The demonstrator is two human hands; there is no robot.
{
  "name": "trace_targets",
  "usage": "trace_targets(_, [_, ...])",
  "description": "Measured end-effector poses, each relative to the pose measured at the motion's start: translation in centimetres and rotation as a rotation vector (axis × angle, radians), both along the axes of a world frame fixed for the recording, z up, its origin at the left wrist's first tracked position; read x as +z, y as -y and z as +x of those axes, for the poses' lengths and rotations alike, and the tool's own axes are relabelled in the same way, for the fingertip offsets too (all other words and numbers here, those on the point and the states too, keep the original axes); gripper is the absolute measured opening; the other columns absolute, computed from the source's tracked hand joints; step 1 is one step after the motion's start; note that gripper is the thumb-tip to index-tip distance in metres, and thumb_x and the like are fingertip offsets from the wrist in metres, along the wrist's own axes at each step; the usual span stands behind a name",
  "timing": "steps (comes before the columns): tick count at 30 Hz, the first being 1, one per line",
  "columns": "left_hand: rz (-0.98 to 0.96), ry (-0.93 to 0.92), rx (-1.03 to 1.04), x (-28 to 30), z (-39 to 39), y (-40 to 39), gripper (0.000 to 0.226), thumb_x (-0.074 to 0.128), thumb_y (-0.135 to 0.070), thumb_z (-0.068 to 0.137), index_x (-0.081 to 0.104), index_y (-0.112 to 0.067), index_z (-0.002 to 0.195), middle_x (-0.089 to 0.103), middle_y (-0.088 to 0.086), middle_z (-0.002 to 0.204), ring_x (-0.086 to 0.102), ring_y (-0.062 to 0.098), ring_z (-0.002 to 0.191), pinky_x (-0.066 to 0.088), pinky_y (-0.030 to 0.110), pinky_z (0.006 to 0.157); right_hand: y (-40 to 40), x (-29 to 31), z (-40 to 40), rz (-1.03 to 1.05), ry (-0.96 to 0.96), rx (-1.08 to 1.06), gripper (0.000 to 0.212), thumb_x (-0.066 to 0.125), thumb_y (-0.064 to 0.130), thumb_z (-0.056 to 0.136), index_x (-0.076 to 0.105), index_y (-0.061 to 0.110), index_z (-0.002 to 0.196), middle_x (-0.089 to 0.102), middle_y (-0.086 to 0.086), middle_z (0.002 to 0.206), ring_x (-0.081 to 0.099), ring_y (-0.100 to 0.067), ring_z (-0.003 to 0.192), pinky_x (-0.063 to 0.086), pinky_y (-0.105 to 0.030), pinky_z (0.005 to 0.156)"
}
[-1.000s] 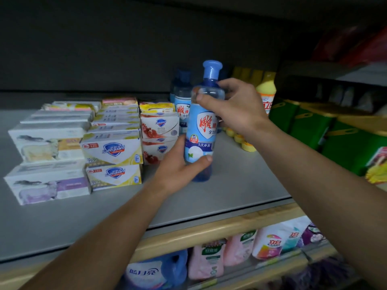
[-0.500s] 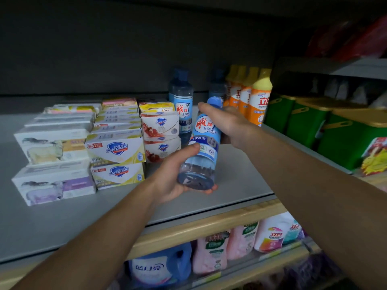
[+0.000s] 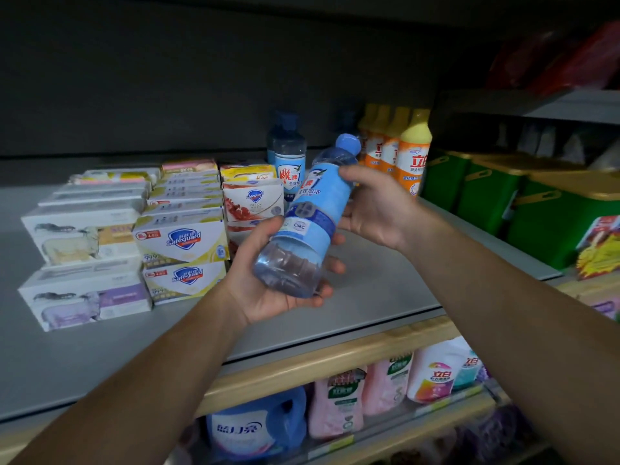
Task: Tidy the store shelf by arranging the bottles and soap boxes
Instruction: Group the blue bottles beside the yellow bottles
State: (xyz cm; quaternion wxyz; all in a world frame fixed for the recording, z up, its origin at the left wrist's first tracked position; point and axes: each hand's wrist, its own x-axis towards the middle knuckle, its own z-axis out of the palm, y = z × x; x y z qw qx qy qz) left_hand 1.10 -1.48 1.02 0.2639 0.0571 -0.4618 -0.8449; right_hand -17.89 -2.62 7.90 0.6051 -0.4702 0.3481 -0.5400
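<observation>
- The blue bottle (image 3: 310, 218) is held in the air above the grey shelf (image 3: 379, 290), tilted far over, with its cap (image 3: 348, 143) pointing up and away and its clear base toward the camera.
- The left hand (image 3: 268, 283) is under the base of the bottle, palm up; its fingers curl round the lower part and the thumb lies on the label side (so this hand clamps the bottle).
- The right hand (image 3: 377, 209) grips the bottle at its upper part, just below the neck, with the fingers wrapped over the label and the palm against the right side.
- Behind the bottle, a second blue bottle (image 3: 289, 162) stands upright on the shelf.
- Right of the bottle, and behind the right hand, stands a row of orange bottles (image 3: 414, 152) with yellow tops, one behind the other.
- Further right of the bottle are green tubs (image 3: 550, 226) with yellow lids.
- Left of the bottle lie the soap boxes (image 3: 183, 243) in stacks of two, in several rows; the white and red ones (image 3: 253, 201) are just beside the left hand, the pale ones (image 3: 84, 263) are furthest left.
- Below the bottle, under the wooden shelf edge (image 3: 322, 364), the lower shelf holds a blue jug (image 3: 255, 427) and pink pouches (image 3: 337, 401).
</observation>
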Motion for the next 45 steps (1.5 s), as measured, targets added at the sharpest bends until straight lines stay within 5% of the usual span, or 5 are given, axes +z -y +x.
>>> trace_targets(11, [-0.584, 0.419, 0.917, -2.0, -2.8, 0.8, 0.042, 0.073, -0.036, 0.074, 0.063, -0.021, 0.112, 0.072, 0.0, 0.103, 0.07, 0.017, 0.093, 0.058, 0.032, 0.076, 1.3, 1.4, 1.2, -0.132, -0.711, -0.612, 0.058, 0.083, 0.047, 0.067, 0.053, 0.023, 0.109, 0.067, 0.001, 0.101, 0.072, -0.019, 0.082, 0.062, -0.041, 0.062])
trace_targets(19, [0.113, 0.026, 0.283, -0.5, -0.8, 0.2, 0.066, 0.05, -0.051, 0.08, 0.059, -0.002, 0.123, 0.069, 0.018, 0.102, 0.068, 0.03, 0.072, 0.057, 0.035, 0.062, 1.2, 0.7, 0.5, 0.065, -0.082, -0.082, 0.039, 0.062, 0.038, 0.094, 0.055, 0.018, 0.126, 0.062, -0.013, 0.125, 0.074, -0.026, 0.091, 0.059, -0.043, 0.073])
trace_targets(32, [0.114, 0.149, 0.246, -0.7, -1.3, 0.7, 0.061, 0.046, -0.053, 0.085, 0.071, -0.005, 0.111, 0.071, 0.022, 0.102, 0.071, 0.033, 0.083, 0.059, 0.04, 0.068, 1.4, 1.2, 1.1, 0.067, -0.322, -0.388, 0.044, 0.07, 0.042, 0.088, 0.054, 0.02, 0.123, 0.07, -0.006, 0.107, 0.075, -0.021, 0.079, 0.061, -0.04, 0.061])
trace_targets(39, [-0.648, 0.413, 0.662, -2.0, -2.5, 0.8, 0.022, 0.055, -0.007, 0.095, 0.065, -0.017, 0.112, 0.071, 0.01, 0.111, 0.067, 0.017, 0.102, 0.053, 0.032, 0.092, -1.0, 2.1, -0.5, -0.372, -0.724, -0.718, 0.049, 0.073, 0.046, 0.083, 0.055, 0.028, 0.124, 0.066, 0.01, 0.111, 0.064, -0.01, 0.101, 0.055, -0.036, 0.088])
trace_targets(45, [-1.14, 0.854, 0.848, -3.0, -3.0, 0.7, 0.028, 0.067, -0.018, 0.087, 0.068, -0.014, 0.115, 0.072, 0.001, 0.11, 0.066, 0.009, 0.101, 0.046, 0.017, 0.093, -1.5, 0.9, -1.9, -0.519, -0.965, -0.905, 0.063, 0.077, 0.043, 0.076, 0.052, 0.026, 0.131, 0.062, 0.013, 0.11, 0.055, -0.006, 0.099, 0.041, -0.022, 0.084])
